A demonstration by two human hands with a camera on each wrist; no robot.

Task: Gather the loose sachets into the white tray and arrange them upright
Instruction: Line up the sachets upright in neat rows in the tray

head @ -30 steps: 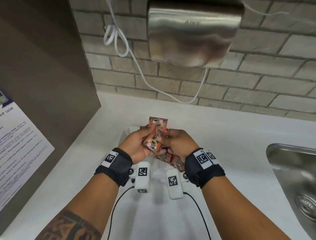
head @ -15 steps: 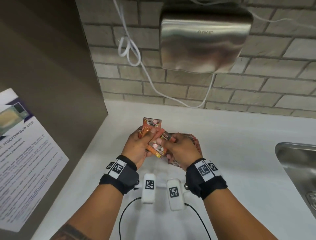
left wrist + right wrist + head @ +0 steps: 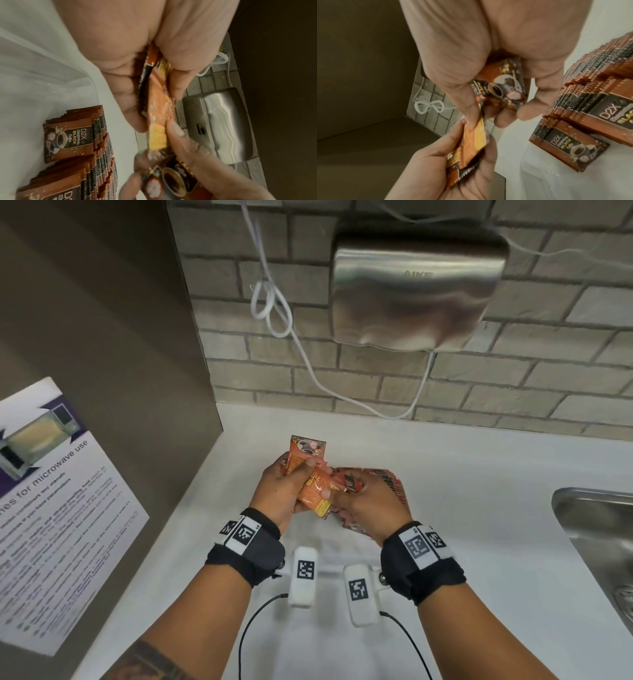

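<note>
Hiding tray: both hands; left hand (image 3: 279,491) fingers clutch sachets (image 3: 310,470), right hand (image 3: 371,505) pinches one sachet (image 3: 501,88).

A white desk (image 3: 479,491) runs from near to far and meets a wall (image 3: 565,364) of pale grey-beige brick with darker mortar lines. High on that wall hangs a brushed-steel hand dryer (image 3: 418,289) with faint lettering on its front. A white cable (image 3: 274,302) drops from above, loops into a loose knot left of the dryer, then sags along the bricks and rises to the dryer's underside. At the left stands a flat brown panel (image 3: 102,337), carrying a printed notice (image 3: 51,508) about microwave use. At the right edge a steel sink (image 3: 596,529) is set into the desk. Soft, even light falls over everything.
</note>
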